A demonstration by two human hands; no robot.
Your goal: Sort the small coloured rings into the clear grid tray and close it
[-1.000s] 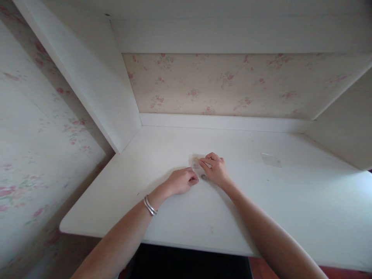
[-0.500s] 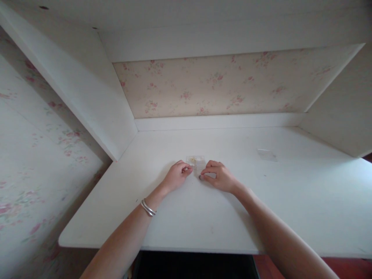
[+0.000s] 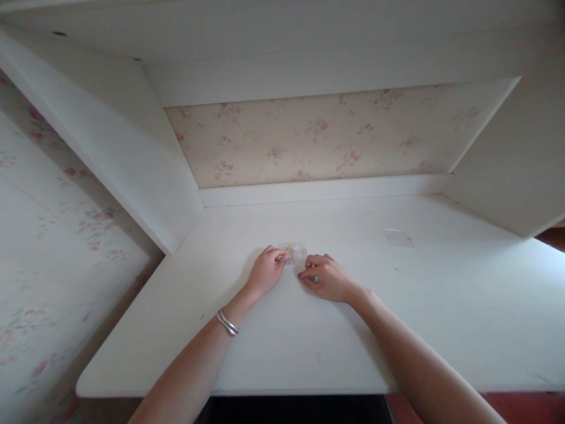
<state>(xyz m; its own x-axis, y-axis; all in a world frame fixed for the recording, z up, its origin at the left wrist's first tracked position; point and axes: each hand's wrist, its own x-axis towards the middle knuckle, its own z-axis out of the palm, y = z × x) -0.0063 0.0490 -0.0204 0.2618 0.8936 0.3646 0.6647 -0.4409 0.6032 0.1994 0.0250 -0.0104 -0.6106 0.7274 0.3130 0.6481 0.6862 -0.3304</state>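
A small clear plastic packet (image 3: pixel 297 252) with something yellowish inside lies on the white desk (image 3: pixel 282 347). My left hand (image 3: pixel 266 271), with two silver bangles at the wrist, pinches the packet's left edge with curled fingers. My right hand (image 3: pixel 327 278) rests on the desk just right of and below the packet. Its fingertips are closed around a small dark round piece (image 3: pixel 313 278), which is mostly hidden. The two hands are a few centimetres apart.
A flat clear plastic piece (image 3: pixel 398 238) lies on the desk to the right. White side panels (image 3: pixel 132 153) and an upper shelf (image 3: pixel 309 76) box in the desk. Floral wallpaper (image 3: pixel 318 138) covers the back. The desk's front edge runs close to me.
My right hand has slid down from the packet to the small dark piece. My left hand has moved up to the packet's left edge. The view has tilted slightly.
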